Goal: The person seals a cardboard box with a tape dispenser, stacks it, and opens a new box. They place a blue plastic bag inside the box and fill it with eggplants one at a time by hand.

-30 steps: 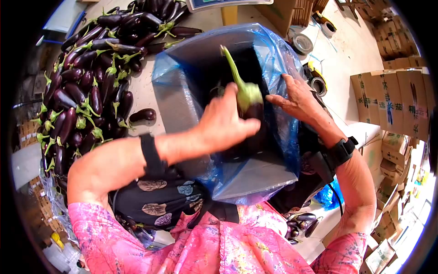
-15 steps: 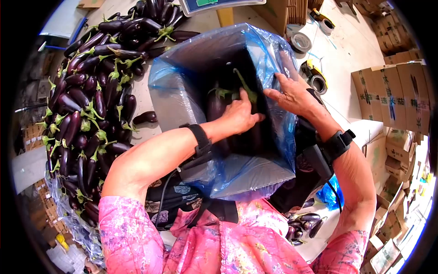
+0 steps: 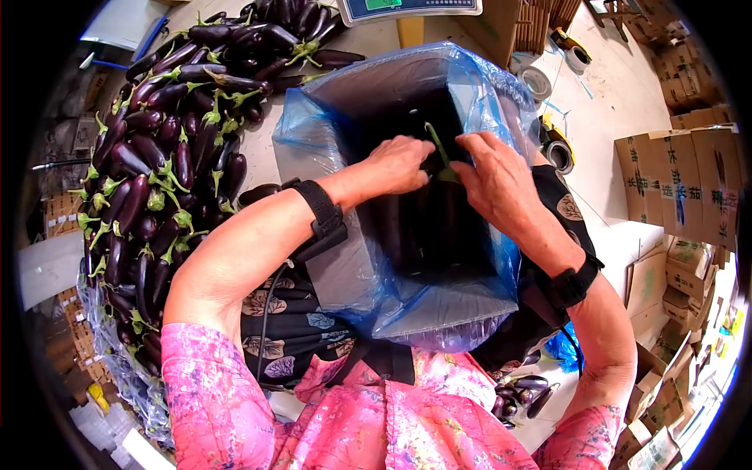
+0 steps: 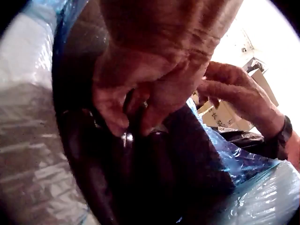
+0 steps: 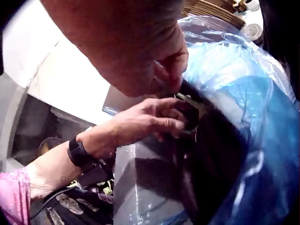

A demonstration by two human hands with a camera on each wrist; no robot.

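Observation:
A carton lined with clear blue plastic [image 3: 337,270] stands open before the person, dark eggplants [image 4: 93,164] lying in its shadowed inside. The left hand [image 3: 395,166] reaches into it with bent fingers. In the left wrist view, thumb and finger of the left hand [image 4: 145,89] pinch the top end of an eggplant [image 4: 126,150]. The right hand [image 3: 501,182] is over the right wall of the carton, its thumb and fingers apart beside the green stem [image 3: 437,142] of another eggplant. In the right wrist view the right hand [image 5: 171,70] hangs just above the left.
A big heap of eggplants [image 3: 149,172] covers the left side. Behind the carton stands a scale with a display [image 3: 407,8]. Tape rolls [image 3: 536,82] and stacked cardboard boxes [image 3: 681,184] are at the right. Several small eggplants [image 3: 525,395] lie near the person's lap.
The left hand has lowered a green-stemmed eggplant into the carton, then moved slightly left off its stem. The right hand has moved from the liner's edge inward, towards that stem.

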